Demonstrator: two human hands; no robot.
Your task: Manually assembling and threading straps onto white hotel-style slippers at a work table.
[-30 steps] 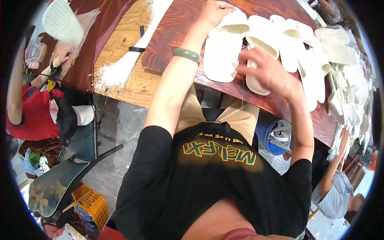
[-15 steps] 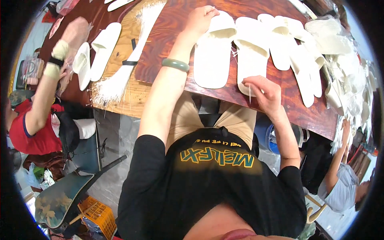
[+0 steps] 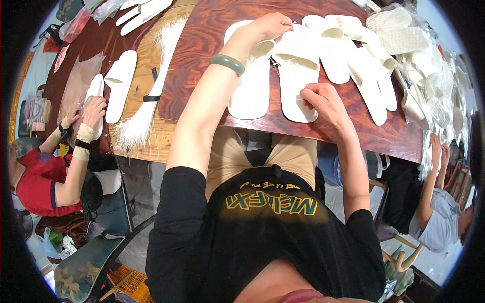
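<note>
Reddish wooden table (image 3: pixel 202 45) under white slippers (image 3: pixel 298 70).

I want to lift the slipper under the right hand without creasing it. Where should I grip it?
Probably the slipper's heel end, from the near table edge. It lies flat with its heel toward the person; the right hand already rests there, while the left hand covers the strap end.

Bright even daylight, soft shadows, strong fisheye bending, dark rim.
</note>
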